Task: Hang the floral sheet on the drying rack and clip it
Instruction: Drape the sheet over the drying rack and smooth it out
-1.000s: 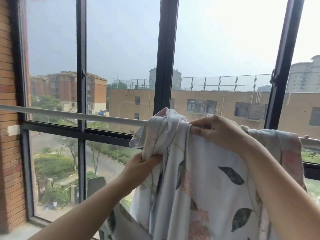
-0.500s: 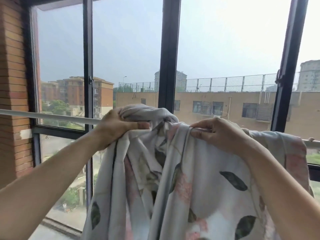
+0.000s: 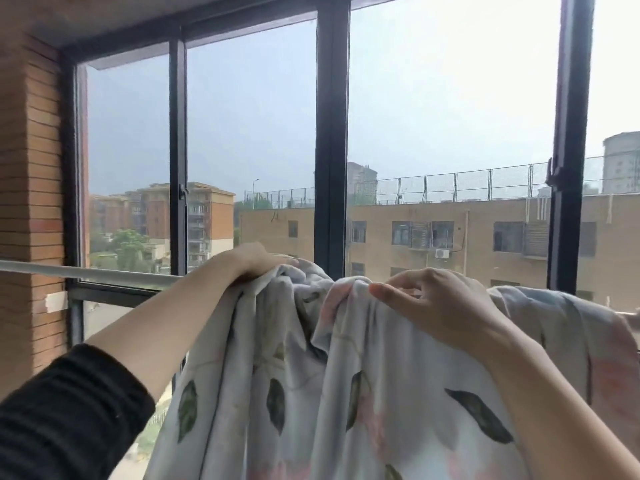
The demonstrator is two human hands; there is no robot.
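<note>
Floral sheet (image 3: 346, 393) bunched, draped over rack rail (image 3: 86, 271)

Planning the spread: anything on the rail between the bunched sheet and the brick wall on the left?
Nothing visible. The rail runs bare from the left hand, which grips the floral sheet on top of it, to the brick wall. The right hand pinches a fold further right. No clips in view.

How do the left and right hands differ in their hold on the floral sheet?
Left hand grips the bunched floral sheet palm-down on the rail; right hand only pinches one fold. Left hand sits beside bare rail; right hand sits where fabric drapes over it. Both hold the sheet's top edge.
</note>
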